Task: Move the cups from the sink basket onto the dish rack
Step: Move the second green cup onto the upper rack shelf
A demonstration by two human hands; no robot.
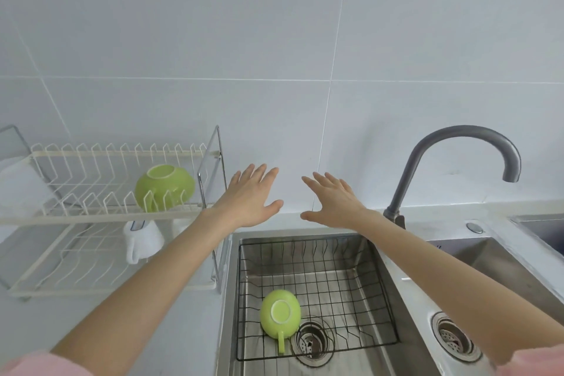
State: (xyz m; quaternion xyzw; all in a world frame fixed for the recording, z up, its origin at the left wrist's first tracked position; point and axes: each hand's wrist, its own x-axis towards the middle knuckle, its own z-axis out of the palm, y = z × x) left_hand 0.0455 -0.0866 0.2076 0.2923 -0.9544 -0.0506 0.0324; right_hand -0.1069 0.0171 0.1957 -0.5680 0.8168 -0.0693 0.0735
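While hands (287,195) hover, cup (280,314) lies below.

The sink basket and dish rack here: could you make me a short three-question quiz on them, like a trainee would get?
1. True or false: a green cup lies upside down in the sink basket.
2. Which cup sits on the upper tier of the dish rack? A) green cup on the rack B) white mug C) none
3. Fill in: the left hand and right hand are both ____ and hold nothing.

Key: 1 true; 2 A; 3 open.
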